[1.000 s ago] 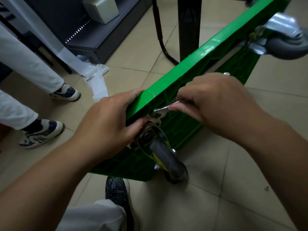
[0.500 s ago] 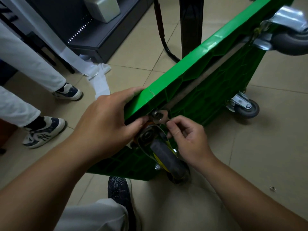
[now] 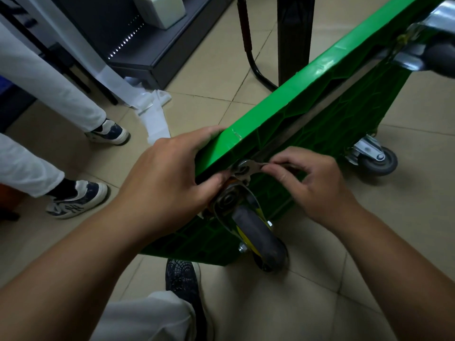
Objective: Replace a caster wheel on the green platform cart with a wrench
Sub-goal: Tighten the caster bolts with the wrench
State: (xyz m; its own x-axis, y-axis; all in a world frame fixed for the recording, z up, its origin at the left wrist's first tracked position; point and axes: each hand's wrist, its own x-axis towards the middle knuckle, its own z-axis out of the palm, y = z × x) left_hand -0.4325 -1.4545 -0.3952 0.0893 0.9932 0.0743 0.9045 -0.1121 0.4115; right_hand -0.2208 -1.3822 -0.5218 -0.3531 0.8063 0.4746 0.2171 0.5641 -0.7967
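Note:
The green platform cart stands tipped on its side, its ribbed underside facing right. At its near corner sits a grey caster wheel in a silver bracket. My left hand grips that corner, fingers over the top edge and thumb against the caster plate. My right hand pinches a small silver wrench whose head sits on a bolt at the caster's mounting plate. The wrench handle is mostly hidden under my fingers.
Two more casters show: one low on the right, one at the top right corner. Another person's legs and sneakers stand at left. My own shoe is under the cart. A black post and dark shelving stand behind.
My right hand swung from above the cart edge down below the caster plate, then back up with the wrench onto the bolt. My left hand has kept its grip on the corner.

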